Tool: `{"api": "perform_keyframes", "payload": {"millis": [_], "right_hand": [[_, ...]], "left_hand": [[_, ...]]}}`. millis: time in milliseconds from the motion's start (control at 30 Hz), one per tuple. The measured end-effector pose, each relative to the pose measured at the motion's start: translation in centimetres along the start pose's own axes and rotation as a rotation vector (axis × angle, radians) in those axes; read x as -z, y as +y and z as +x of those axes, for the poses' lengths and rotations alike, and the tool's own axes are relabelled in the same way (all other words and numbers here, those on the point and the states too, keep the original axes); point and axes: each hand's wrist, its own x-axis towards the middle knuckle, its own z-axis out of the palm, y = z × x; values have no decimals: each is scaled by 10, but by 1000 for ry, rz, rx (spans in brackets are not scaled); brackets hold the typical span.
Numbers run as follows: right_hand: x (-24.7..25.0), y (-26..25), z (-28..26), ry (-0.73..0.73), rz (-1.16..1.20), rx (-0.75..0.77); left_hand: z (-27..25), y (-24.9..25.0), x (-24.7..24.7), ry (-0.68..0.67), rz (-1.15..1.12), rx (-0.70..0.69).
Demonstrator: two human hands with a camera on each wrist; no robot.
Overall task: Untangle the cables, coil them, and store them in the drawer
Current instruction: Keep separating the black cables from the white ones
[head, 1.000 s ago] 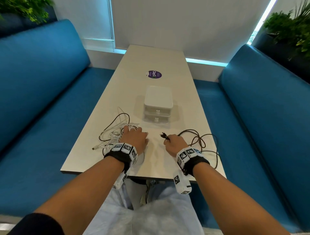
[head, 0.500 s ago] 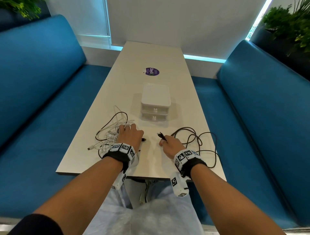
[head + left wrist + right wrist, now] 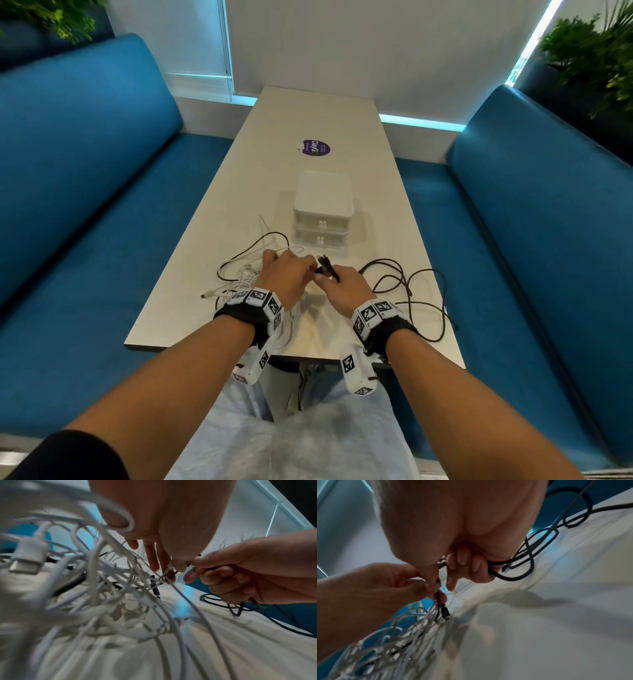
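On the long pale surface [image 3: 239,205] we see the small white plastic two-drawer box [image 3: 323,212], both drawers closed. Just in front of it our hands have come together from half a second ago. Our left hand [image 3: 287,277] pinches strands of the white cable tangle [image 3: 239,277]; our right hand [image 3: 344,286] grips the black cable [image 3: 411,291]. Untangling looks underway; nothing is coiled yet.

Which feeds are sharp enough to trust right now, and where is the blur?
Head view: sharp, evenly lit; wide-angle bends the benches; hands shadow the table. Left wrist view: near white cables smeared, right hand clearer. Right wrist view: soft overall, black cable readable, left hand blurred.
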Motion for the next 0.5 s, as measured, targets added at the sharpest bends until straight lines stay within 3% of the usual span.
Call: {"api": "perform_keyframes", "payload": {"millis": [200, 367, 500], "right_hand": [[-2, 6, 1, 55, 82, 45], [5, 5, 3, 51, 82, -8], [12, 6, 5, 107, 105, -17]], "left_hand": [[-7, 3, 1, -77, -84, 82], [-10, 8, 1, -121, 142, 1], [-9, 9, 3, -116, 160, 12]]}}
